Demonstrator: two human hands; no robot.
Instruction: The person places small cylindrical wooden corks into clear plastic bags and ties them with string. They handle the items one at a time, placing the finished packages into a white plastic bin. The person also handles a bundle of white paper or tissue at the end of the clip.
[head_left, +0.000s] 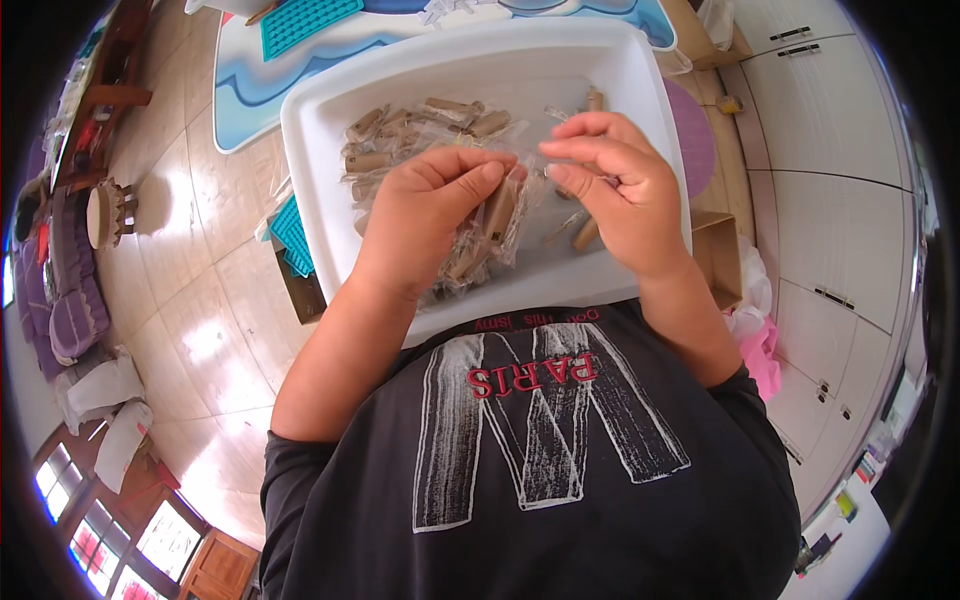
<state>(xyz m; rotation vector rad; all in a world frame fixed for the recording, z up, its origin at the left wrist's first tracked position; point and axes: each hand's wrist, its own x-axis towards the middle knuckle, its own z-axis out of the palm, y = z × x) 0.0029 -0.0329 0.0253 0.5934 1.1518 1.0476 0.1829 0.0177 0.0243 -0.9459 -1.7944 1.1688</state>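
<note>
— Where is the wrapped brown piece (499, 215)?
— It is just below the fingertips of my left hand (422, 205), over the white tub (480, 60), in which more wrapped pieces (368, 161) lie.
— Has it some writing?
— Only a small dark mark, too small for reading. My black shirt (350, 510) carries red lettering and broad white strokes.
— How are your hands?
— My left thumb and forefinger pinch the clear wrapper (517, 205). My right hand (642, 208) is near, fingers bent inward; whether it grasps something, I cannot tell.
</note>
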